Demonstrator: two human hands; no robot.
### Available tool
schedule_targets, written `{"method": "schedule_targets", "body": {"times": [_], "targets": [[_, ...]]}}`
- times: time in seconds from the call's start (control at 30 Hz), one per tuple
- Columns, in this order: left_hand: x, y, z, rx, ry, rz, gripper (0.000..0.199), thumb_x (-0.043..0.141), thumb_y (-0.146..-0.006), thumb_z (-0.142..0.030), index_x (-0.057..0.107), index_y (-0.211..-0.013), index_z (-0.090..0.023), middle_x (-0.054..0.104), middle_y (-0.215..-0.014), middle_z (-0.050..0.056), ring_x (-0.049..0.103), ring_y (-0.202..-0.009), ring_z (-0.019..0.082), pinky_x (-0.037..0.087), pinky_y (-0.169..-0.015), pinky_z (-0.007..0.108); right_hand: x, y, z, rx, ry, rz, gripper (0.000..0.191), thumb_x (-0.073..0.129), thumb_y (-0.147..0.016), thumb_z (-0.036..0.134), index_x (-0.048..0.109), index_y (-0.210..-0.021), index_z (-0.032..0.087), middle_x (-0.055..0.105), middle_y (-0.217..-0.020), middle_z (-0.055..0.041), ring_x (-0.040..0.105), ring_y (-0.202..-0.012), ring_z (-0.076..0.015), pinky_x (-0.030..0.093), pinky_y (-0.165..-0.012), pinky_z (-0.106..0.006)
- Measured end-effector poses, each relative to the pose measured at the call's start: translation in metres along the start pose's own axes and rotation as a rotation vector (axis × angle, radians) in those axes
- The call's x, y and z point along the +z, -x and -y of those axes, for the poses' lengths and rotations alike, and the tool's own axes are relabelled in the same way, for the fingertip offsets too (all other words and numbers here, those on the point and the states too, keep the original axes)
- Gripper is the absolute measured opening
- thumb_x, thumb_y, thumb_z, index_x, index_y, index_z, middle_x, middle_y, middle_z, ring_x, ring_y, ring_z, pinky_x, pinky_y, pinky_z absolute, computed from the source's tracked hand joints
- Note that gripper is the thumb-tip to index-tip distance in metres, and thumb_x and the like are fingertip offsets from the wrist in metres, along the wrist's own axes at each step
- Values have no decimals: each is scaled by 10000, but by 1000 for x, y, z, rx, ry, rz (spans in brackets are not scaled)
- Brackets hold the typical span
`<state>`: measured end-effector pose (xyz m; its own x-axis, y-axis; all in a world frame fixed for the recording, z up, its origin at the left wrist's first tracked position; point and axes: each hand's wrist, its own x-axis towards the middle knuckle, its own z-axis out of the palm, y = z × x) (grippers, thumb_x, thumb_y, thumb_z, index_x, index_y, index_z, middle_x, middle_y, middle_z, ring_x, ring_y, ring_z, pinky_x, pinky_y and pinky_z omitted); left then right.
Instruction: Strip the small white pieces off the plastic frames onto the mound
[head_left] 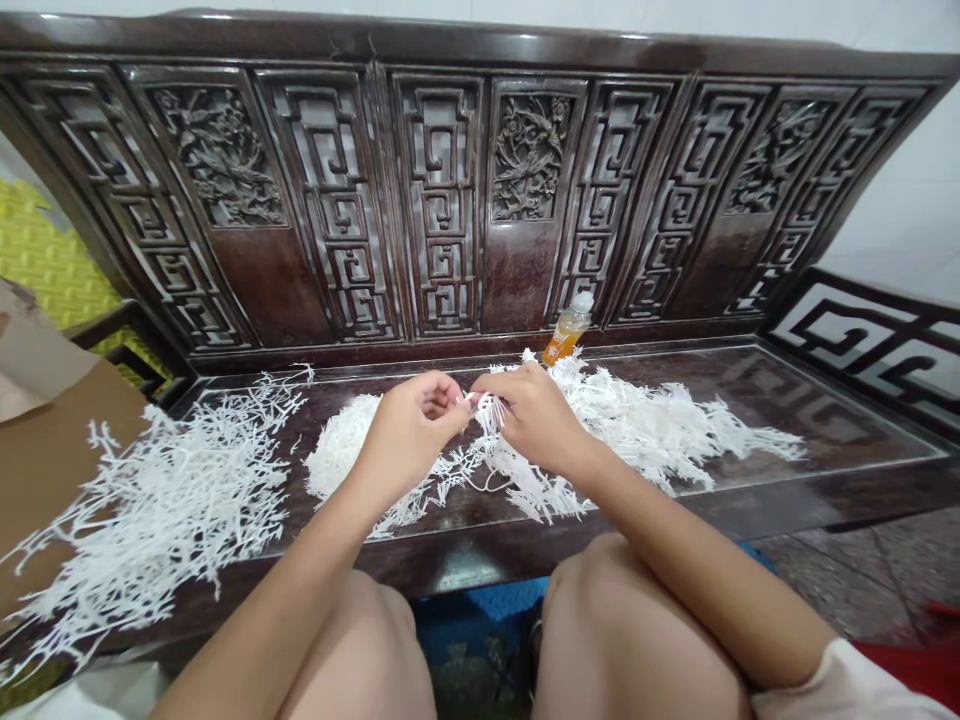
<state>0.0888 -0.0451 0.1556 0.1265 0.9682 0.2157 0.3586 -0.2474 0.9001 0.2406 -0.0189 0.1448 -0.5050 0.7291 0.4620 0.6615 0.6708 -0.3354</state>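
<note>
Sprig (491, 408): white, thin-branched, located between the two hands above the middle of the tabletop (825, 400). Left hand (420, 418): thumb and forefinger pinch at the sprig's end. Right hand (536, 412): fingers curl around the sprig's strands, thumb side toward the left hand. The fingertips of both hands meet or nearly meet; the exact contact is too small to tell.

Possible faults:
1. Snagging. Loose branches lie just below the hands and could hook the sprig if it is pulled sideways.
2. Breakage. The strands look thin; excess force at the pinch point could snap or bend them.
3. Mixing. The middle pile (341, 448) and the right pile (645, 425) are close to the work; a sweeping forearm could merge them.
4. Spillage. The left heap (172, 490) overhangs the front edge; a knock from the left forearm could drop pieces.

Containers: one bottle (568, 335), holding orange liquid, with a whitish cap in place. It is near the backrest (517, 285), its base partly hidden by the right pile. A bump through that pile could topple it. Cardboard (52, 440) is at far left; whether it forms a box cannot be told.
</note>
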Motion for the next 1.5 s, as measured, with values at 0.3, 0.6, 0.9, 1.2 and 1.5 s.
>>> {"method": "schedule_targets", "body": {"times": [0.3,0.6,0.9,1.2,1.5], "targets": [[-4,3,-10,-63,181,14,62,534,-644,-210,526,-668,-154,537,-574,-18,513,-543,89,422,-557,228,-10,0,20,89,-22,-28,201,386,-677,53,544,-656,175,565,-593,26,443,-556,-92,227,-635,-248],[-12,47,-54,-115,288,339,68,592,-600,-223,544,-587,-176,577,-558,5,542,-563,132,434,-527,254,-12,-8,-37,377,-150,-294,242,426,-756,260,508,-559,146,490,-550,-7,408,-551,-113,276,-534,-232],[-22,-8,21,-207,642,-192,169,407,-629,-95,523,-742,-144,432,-570,-35,386,-478,48,366,-513,200,11,-15,12,240,-600,130,176,406,-780,259,524,-710,147,468,-625,26,402,-562,-86,332,-558,-214],[-20,11,17,-71,215,-230,177,416,-758,-313,534,-800,-188,513,-672,-3,458,-641,116,352,-556,220,19,-36,34,110,-542,149,167,368,-777,211,471,-659,150,469,-648,21,423,-639,-101,334,-611,-227],[-25,23,7,-13,-61,-321,103,433,-739,-253,507,-731,-182,366,-586,-39,357,-558,92,297,-529,205,34,-26,36,112,-668,104,165,363,-768,193,416,-615,158,414,-590,35,377,-580,-87,298,-548,-208]]}}
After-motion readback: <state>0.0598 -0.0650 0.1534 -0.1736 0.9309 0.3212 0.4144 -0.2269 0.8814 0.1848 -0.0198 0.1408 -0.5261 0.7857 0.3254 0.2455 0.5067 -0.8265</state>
